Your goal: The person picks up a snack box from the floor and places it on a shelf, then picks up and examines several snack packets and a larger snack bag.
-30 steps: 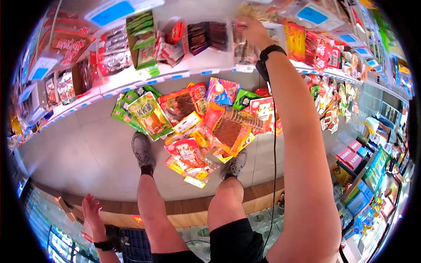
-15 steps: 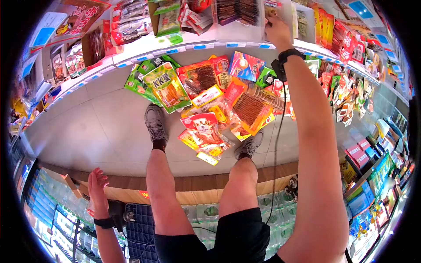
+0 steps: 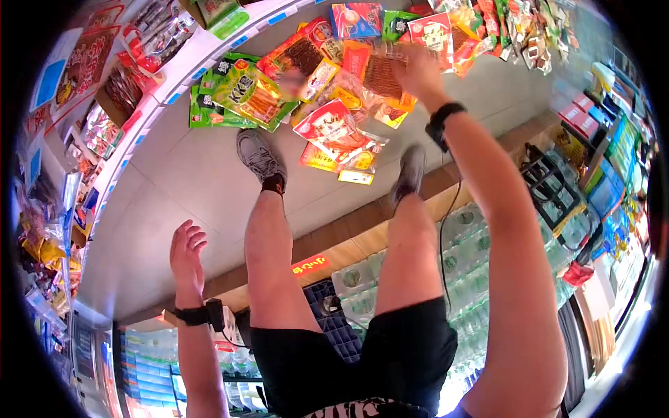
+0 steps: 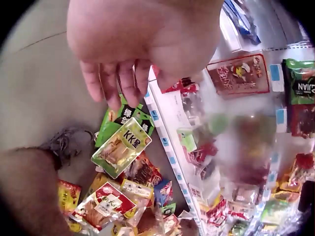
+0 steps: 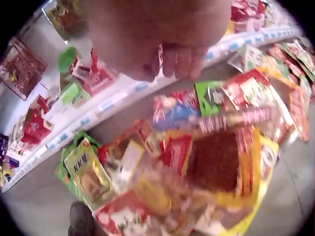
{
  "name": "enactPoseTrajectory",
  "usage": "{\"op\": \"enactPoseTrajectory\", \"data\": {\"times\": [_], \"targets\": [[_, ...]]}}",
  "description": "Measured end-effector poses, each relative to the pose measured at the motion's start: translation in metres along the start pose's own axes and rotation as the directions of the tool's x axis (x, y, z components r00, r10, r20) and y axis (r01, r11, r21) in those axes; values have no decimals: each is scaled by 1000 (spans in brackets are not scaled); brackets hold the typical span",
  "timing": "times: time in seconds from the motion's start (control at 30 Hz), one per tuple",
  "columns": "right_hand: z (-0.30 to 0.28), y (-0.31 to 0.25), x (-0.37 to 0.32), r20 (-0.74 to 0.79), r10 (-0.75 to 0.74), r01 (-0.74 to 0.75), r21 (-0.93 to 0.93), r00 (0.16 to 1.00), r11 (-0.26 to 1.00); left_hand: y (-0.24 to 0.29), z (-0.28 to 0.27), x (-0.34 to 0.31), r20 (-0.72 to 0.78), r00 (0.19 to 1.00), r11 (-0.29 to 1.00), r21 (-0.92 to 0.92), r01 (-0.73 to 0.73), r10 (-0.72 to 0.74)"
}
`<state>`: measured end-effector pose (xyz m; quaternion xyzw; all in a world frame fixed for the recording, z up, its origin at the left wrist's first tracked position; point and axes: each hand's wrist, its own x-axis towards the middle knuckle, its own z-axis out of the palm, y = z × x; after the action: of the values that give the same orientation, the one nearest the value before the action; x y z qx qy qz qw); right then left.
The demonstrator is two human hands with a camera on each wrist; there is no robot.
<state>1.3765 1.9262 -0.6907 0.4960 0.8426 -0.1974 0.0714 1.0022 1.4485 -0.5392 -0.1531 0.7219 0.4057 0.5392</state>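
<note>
Snack packets lie heaped on the floor. My right hand (image 3: pixel 421 75) is over the right part of the heap, beside a packet of brown strips with an orange border (image 3: pixel 383 75); no packet shows in its fingers (image 5: pixel 184 61). A small blurred reddish-brown thing (image 3: pixel 294 85) shows over the heap, left of that hand. At the heap's left lies a green KK packet (image 3: pixel 247 94), at its near side a red and white packet (image 3: pixel 336 129). My left hand (image 3: pixel 187 258) hangs in the air left of my legs, fingers loosely bent and holding nothing.
A shelf edge with blue price tags (image 3: pixel 171 97) curves along the left and far side, stocked with boxed snacks. My shoes (image 3: pixel 261 155) stand at the heap's near side. Behind me are packs of bottled water (image 3: pixel 453 261). A black cable (image 3: pixel 446 237) hangs from the right wrist.
My right hand has left a clear bin on the shelf and come back over the heap. The blurred reddish-brown thing is new there. My view has turned and tipped down; the left hand stays idle.
</note>
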Motion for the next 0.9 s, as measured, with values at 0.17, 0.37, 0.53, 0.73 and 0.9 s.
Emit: {"op": "enactPoseTrajectory", "data": {"times": [0.17, 0.37, 0.53, 0.73, 0.9], "targets": [[101, 9, -109, 495, 196, -225, -2, 846, 974, 9, -62, 39, -55, 998, 1000, -2, -22, 22], [210, -29, -168, 556, 335, -379, -39, 761, 925, 37, -97, 72, -4, 993, 985, 129, -117, 118], [253, -23, -188, 298, 523, -554, 24, 798, 832, 47, -118, 81, 77, 971, 953, 189, -238, 227], [222, -29, -233, 428, 357, -475, 209, 830, 855, -4, -51, 33, 195, 947, 899, 314, -306, 254], [164, -80, -294, 374, 218, -430, 832, 901, 349, -8, 15, -30, 321, 903, 883, 279, -378, 285]]}}
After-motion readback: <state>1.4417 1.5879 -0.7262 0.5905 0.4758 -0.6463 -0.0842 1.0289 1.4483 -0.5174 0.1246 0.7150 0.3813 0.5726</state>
